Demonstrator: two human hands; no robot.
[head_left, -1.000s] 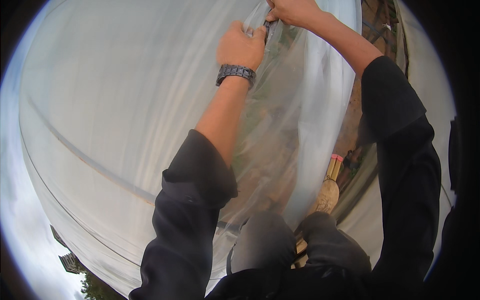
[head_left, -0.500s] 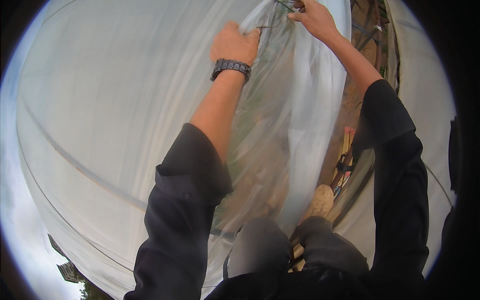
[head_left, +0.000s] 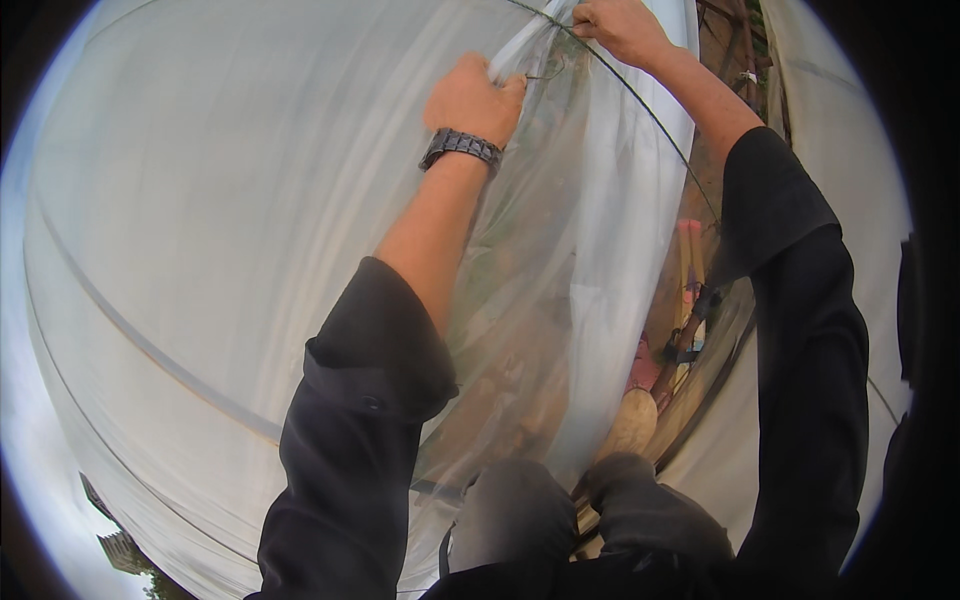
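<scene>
My left hand, with a dark metal watch on the wrist, is closed on a gathered fold of translucent plastic sheeting; a thin, wire-like strand sticks out by its thumb. Up and to its right, my right hand pinches a dark green cord, which runs diagonally over the sheet from the top and down behind my right arm. A clearer, wrinkled band of plastic hangs between and below my hands, with blurred greenery and soil showing through.
At the right, a gap shows soil, a dark metal frame and pink-tipped yellow sticks. Another pale cover lies beyond. My boot and knees are below. Sky, roofs and treetops show at lower left.
My hands were close together at the top and have since drawn apart, the left slightly down and left, the right to the right. The cord now stretches across the sheet.
</scene>
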